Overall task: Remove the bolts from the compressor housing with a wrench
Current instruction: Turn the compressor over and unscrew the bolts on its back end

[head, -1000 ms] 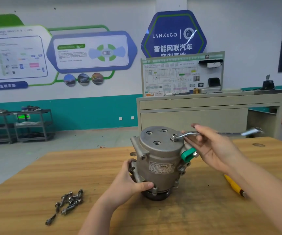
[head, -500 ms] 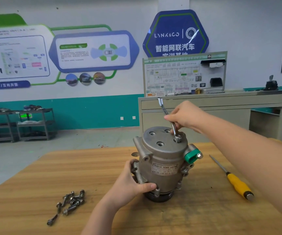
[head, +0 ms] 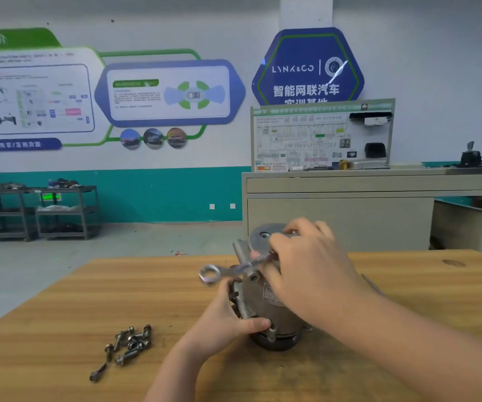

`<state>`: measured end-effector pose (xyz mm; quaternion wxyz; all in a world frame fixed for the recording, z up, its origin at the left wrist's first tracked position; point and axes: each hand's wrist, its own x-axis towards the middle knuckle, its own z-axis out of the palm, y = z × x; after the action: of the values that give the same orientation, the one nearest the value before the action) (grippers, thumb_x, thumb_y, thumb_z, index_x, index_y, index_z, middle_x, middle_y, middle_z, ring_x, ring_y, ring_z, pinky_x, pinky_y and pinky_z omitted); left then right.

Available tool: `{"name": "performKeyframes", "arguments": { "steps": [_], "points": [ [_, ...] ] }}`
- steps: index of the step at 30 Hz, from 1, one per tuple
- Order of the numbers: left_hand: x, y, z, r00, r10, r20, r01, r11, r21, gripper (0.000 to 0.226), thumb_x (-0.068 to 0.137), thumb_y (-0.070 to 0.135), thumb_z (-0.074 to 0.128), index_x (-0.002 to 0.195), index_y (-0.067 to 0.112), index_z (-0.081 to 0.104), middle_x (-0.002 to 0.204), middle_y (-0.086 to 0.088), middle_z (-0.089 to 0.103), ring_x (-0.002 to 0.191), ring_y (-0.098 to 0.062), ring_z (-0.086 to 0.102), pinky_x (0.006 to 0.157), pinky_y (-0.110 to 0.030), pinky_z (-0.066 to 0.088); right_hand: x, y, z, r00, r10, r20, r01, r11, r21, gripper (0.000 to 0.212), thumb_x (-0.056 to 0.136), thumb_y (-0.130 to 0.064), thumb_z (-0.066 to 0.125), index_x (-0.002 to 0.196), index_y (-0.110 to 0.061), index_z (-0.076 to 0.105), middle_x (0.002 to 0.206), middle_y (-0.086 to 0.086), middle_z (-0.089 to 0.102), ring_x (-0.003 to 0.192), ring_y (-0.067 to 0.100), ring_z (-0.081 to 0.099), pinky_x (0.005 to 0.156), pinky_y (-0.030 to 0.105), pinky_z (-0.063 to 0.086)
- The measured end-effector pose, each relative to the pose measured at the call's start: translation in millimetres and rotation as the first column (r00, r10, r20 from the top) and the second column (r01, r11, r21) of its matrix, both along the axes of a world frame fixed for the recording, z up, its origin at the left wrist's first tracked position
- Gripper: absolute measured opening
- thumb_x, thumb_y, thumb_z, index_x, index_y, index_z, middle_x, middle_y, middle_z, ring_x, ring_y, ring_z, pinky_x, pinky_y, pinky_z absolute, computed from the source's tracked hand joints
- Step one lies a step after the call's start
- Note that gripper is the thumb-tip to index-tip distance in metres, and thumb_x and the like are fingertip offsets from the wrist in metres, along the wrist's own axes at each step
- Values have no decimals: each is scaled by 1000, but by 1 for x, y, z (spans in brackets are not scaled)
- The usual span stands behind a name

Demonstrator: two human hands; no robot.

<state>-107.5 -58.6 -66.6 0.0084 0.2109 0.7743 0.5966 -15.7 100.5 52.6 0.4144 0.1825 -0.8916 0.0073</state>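
Right hand [head: 309, 265] is seen curled round the shank of the slim silver double-ended metal wrench [head: 235, 269], over the top of the housing. Half a second ago the wrench stood up and away toward the far side; a full second ago it lay out to the right. Now its free ring end is swung out to the left, just above the left hand. A continuous turning sweep is thereby indicated, so the bolt under the wrench is judged to be partly unscrewed but not yet free; the bolt itself is hidden by the hand.

The broad light-wood desk [head: 60, 329] is occupied near its middle by the grey cast-metal cylindrical compressor housing [head: 258, 285], which is stood upright on its dark pulley end. Its place has not been changed across the three moments.

The housing is gripped low on its left flank by the left hand [head: 228, 320], the thumb being laid across the near side, and is thus kept from turning.

A small heap of loose dark steel bolts [head: 131, 343] is lying on the desk to the near left, well apart from the housing, unchanged in number as far as can be told.
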Motion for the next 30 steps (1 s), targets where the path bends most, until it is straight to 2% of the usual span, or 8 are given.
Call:
{"name": "performKeyframes", "arguments": {
  "steps": [2, 6, 10, 15, 19, 21, 26, 30],
  "points": [
    [1, -2, 0, 1000, -25, 10, 26, 1000, -17, 74, 68, 23, 88, 123, 33, 40, 115, 23, 64, 101, 13, 59, 80, -7, 48, 10, 12, -9, 998, 38, -54, -40, 998, -44, 49, 90, -53, 39, 62, -18, 60, 66, -1, 66, 96, 24, 61, 87, 41, 37],
    [0, -6, 0, 998, -22, 60, 19, 999, 37, 88, 65, 16, 89, 131, 23, 33, 129, 2, 57, 108, 0, 61, 80, -10, 48, 8, 51, -29, 950, 313, 10, -290, 894, -342, 46, 88, -60, 40, 71, -27, 68, 87, -11, 63, 109, 16, 55, 89, 35, 32],
    [2, -4, 1, 998, -24, 61, 22, 999, 37, 88, 60, 24, 92, 126, 31, 34, 128, 5, 55, 107, 3, 60, 82, -12, 48, 1, 76, -40, 817, 576, -25, -374, 498, -782, 35, 92, -40, 47, 73, -30, 75, 72, 6, 65, 115, 5, 52, 89, 17, 41],
    [1, -1, 0, 999, 7, 48, -8, 1000, 25, 103, 53, 34, 94, 134, 29, 31, 131, 9, 52, 116, -5, 56, 100, -27, 47, -13, 86, -46, 750, 649, -129, -286, 142, -948, 24, 85, -29, 53, 94, -14, 70, 72, 6, 68, 87, 22, 61, 87, 40, 40],
    [1, -1, 1, 999, 15, 33, -15, 1000, 7, 110, 47, 40, 94, 136, 29, 30, 132, 9, 52, 121, -9, 54, 107, -36, 43, -37, 94, -29, 739, 662, -126, 35, -225, -974, 16, 87, -20, 54, 71, -22, 53, 54, -5, 56, 72, 13, 52, 72, 36, 31],
    [0, 0, 1, 999, 17, 28, -17, 1000, -2, 108, 50, 37, 94, 136, 29, 30, 132, 9, 53, 121, -9, 54, 107, -35, 42, -55, 97, -11, 742, 670, 22, 187, -176, -966, 21, 91, -26, 56, 70, -24, 57, 50, -9, 55, 68, 11, 50, 68, 33, 29],
    [-1, 6, -1, 1000, 6, 17, -7, 1000, 13, 85, 60, 26, 92, 122, 39, 36, 120, 18, 57, 99, 12, 59, 75, -4, 45, -87, 80, 44, 624, 541, 564, 411, 387, -825, 18, 85, -36, 66, 77, -20, 71, 46, -8, 45, 65, 12, 41, 67, 30, 32],
    [-2, 8, -2, 1000, 20, 0, -20, 999, 33, 80, 62, 22, 91, 119, 39, 37, 116, 23, 54, 90, 25, 54, 68, 2, 41, -85, 45, 81, 555, 360, 750, 340, 725, -599, 14, 79, -33, 74, 86, -20, 77, 46, -8, 49, 61, 11, 40, 60, 27, 31]
  ]
}}
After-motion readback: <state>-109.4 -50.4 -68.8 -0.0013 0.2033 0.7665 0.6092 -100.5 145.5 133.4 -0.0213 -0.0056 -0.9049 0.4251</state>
